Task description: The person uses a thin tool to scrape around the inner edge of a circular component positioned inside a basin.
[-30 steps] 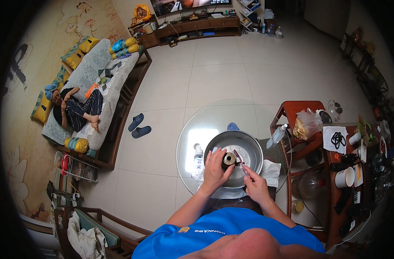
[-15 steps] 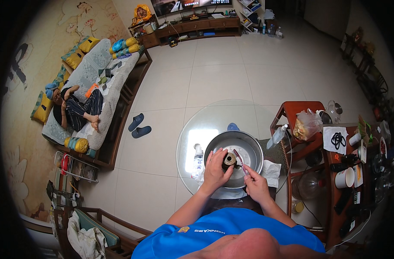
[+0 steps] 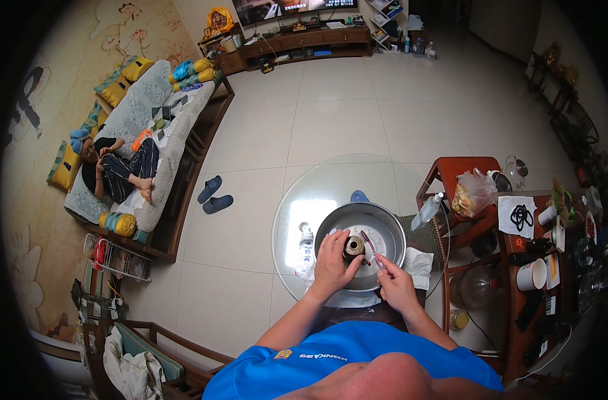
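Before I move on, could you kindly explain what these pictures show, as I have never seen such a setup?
There is no machine here, only a person working bare-handed. All the pictures come from one wide fisheye camera worn on the head, looking down, so straight edges bend. On a round glass table stand a metal basin and, to its left, a white bottle. At the basin, the left hand holds a dark, round, pot-like piece, while the right hand holds a slim brush-like tool.
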The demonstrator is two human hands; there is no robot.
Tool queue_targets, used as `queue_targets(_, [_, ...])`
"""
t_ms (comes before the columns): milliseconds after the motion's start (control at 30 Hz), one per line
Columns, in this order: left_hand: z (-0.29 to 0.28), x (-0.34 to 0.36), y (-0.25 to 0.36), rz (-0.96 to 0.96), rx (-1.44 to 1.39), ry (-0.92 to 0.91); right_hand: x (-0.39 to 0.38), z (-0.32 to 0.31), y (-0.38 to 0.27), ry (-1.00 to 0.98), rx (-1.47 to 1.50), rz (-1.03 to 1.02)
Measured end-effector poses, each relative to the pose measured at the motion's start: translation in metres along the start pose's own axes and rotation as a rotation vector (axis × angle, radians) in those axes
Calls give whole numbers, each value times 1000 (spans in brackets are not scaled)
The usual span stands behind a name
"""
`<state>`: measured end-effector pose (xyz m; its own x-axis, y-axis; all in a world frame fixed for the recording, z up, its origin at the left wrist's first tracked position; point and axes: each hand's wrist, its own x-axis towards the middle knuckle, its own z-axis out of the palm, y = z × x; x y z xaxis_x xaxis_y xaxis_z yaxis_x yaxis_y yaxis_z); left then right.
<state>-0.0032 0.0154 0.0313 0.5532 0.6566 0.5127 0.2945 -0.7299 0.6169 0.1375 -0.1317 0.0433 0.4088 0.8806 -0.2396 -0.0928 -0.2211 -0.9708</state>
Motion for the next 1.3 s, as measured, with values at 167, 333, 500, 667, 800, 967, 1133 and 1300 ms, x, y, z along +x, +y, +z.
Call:
queue_targets(167, [4, -2, -6, -3, 14, 0, 1, -2, 4, 3, 1, -11])
queue_targets(333, [0, 2, -5, 26, 4, -38, 1, -3, 2, 19, 51, 38])
queue_targets(500, [-1, 3, -3, 33, -7, -73, 2, -2, 6, 25, 43, 18])
queue_targets(667, [-2, 2, -2, 35, -8, -112, 0, -1, 3, 36, 97, 31])
queue_targets(800, [-3, 2, -2, 34, -6, -122, 1, -1, 4, 31, 28, 19])
queue_targets(967, [-2, 2, -2, 36, -18, -105, -1, -1, 4, 36, 139, 37])
queue_targets(1133, [-4, 0, -3, 14, -59, -86, 4, -4, 17, -16, 21, 26])
queue_targets(1300, [-12, 1, 1, 32, -98, -89, -1, -1, 8, 12, 179, 21])
